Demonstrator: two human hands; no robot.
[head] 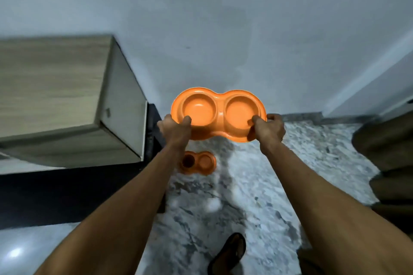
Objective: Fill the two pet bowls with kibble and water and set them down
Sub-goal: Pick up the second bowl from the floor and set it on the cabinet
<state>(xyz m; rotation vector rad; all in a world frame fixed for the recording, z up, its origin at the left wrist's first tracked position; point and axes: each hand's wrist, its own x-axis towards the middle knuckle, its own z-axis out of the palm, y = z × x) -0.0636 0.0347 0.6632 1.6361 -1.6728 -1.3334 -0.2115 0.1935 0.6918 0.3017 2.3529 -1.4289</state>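
Observation:
I hold an orange double pet bowl [220, 105] in the air in front of the white wall. My left hand [176, 128] grips its left rim with the thumb inside the left cup. At the other end my right hand [269, 129] grips the rim, thumb inside the right cup. Both cups look bare orange inside. Below, on the marble floor, lies a second orange double bowl [205, 162]; its left cup holds something dark and its right cup looks orange.
A wooden cabinet [67, 96] stands at the left, above a dark base. A brown curtain or cloth [388, 152] hangs at the right. My sandalled foot [230, 252] is on the mottled marble floor [268, 185] at the bottom.

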